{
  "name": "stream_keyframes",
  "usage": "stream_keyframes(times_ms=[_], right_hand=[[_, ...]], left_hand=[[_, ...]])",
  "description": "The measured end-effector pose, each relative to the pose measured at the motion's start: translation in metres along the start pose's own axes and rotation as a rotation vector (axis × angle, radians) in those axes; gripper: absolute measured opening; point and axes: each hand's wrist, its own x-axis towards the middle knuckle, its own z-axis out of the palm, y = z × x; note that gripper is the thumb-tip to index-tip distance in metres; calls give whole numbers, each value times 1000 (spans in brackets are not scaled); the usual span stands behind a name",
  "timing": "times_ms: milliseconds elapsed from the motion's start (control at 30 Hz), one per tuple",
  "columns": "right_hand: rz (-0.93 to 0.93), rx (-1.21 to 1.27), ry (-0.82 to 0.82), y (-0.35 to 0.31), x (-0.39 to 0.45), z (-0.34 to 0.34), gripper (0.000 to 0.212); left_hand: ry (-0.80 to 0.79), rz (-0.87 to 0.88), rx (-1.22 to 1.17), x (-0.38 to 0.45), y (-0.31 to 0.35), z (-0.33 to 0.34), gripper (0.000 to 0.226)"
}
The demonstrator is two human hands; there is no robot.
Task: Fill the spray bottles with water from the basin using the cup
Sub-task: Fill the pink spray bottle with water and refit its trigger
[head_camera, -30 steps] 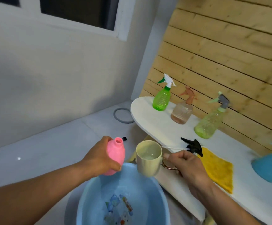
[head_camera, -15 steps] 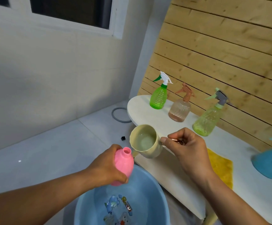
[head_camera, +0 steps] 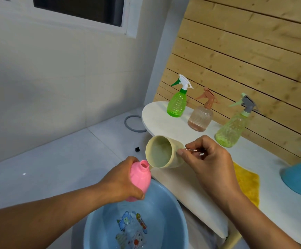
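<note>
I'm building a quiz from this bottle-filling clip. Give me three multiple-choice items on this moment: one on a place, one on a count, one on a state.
1. Where is the pink bottle?
A. Over the blue basin
B. On the white table
C. On the floor

2. How many spray bottles with trigger heads on stand along the wooden wall?
A. One
B. Three
C. Five

3. How is the cup held?
A. Upright
B. Upside down
C. Tipped toward the pink bottle's mouth

Answers:
1 A, the left hand grips it above the basin.
2 B, a green bottle, a brownish bottle and a yellow-green bottle.
3 C, the right hand holds its handle, its open mouth beside the bottle's neck.
</note>
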Motion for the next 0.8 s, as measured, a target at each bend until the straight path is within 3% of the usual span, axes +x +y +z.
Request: stream_keyframes(times_ms=[800], right_hand=[[-342,-280,82,-5,-7,-2,17]], left_hand=[[-8,33,22,-1,-1,3,93]])
